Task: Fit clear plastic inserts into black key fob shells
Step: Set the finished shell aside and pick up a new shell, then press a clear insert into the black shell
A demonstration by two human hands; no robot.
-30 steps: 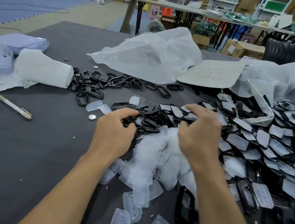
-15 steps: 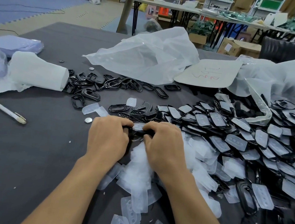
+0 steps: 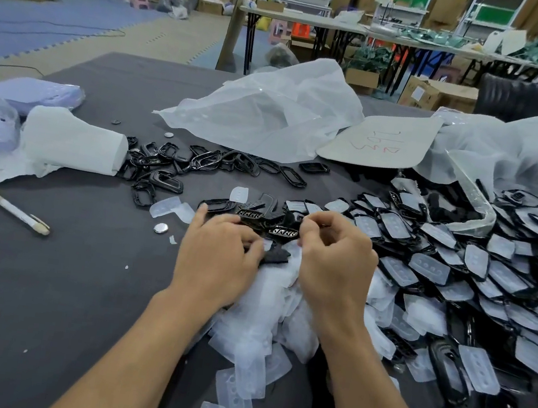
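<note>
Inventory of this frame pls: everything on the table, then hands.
table: one, dark grey, underneath everything.
inserts: loose heap, clear, near centre.
fitted shells: many, black, right side.
empty frames: cluster, black, centre left.
plastic bag: one, whitish, far centre.
card: one, beige, right of bag.
paper roll: one, white, left.
trays: few, lilac, far left.
pen: one, white, near left.
button cell: one, silver, left of heap.
left hand: one, grips a black shell.
right hand: one, fingers curled, hold unclear.

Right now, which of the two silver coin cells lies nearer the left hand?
The coin cell just left of the left hand, beside two clear inserts; the other cell sits back by the plastic bag.
</note>
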